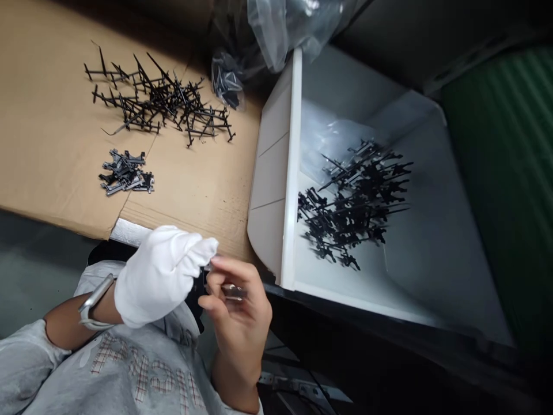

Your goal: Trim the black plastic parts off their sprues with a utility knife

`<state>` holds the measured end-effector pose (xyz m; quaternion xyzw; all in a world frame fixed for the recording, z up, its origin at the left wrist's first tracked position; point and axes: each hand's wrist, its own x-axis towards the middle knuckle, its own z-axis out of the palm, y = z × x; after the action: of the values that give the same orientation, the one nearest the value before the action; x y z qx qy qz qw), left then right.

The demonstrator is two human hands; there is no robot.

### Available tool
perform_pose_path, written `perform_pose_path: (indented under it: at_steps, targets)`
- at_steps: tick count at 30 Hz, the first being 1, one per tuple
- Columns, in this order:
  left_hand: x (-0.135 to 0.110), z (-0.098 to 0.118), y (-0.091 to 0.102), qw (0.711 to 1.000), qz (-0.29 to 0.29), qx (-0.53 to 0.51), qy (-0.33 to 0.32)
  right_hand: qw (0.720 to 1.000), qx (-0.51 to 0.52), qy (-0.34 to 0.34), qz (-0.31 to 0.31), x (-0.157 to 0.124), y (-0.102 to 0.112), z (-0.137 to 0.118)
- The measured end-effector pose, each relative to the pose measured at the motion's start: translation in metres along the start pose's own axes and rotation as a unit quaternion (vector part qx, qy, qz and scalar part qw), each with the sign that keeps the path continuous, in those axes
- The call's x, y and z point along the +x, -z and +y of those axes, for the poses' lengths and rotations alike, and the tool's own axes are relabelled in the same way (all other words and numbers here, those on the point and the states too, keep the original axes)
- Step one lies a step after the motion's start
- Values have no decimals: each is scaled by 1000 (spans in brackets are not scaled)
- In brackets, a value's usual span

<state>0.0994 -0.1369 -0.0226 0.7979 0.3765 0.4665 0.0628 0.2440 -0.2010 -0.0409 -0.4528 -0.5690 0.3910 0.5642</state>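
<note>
In the head view, my left hand (158, 276) wears a white glove and has its fingers drawn together. Bare, my right hand (242, 311) curls its fingers close to the gloved fingertips. A small shiny thing (233, 291) shows inside the right hand's curl, too little of it to name. Something dark shows between the two hands, mostly hidden by the glove. Beyond them on the cardboard lies a small pile of black plastic clip-like parts (125, 173). Farther off is a tangled heap of thin black plastic sprues (164, 101).
At the right stands a white bin (291, 173), tipped toward me, holding more black moulded parts (358, 202) and a clear bag. Clear plastic bags (227, 80) with dark contents sit at the back. Brown cardboard (194, 190) covers the table. A green surface (510, 173) is at far right.
</note>
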Motion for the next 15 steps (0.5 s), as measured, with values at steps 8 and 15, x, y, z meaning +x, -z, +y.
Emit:
perform_pose_path:
  at_steps: [8, 15]
  targets:
    - [-2, 4, 1, 998, 18, 53, 35, 996, -40, 35, 73, -3, -15, -6]
    - [-9, -4, 10, 996, 18, 82, -11, 997, 9, 0, 82, -5, -22, -4]
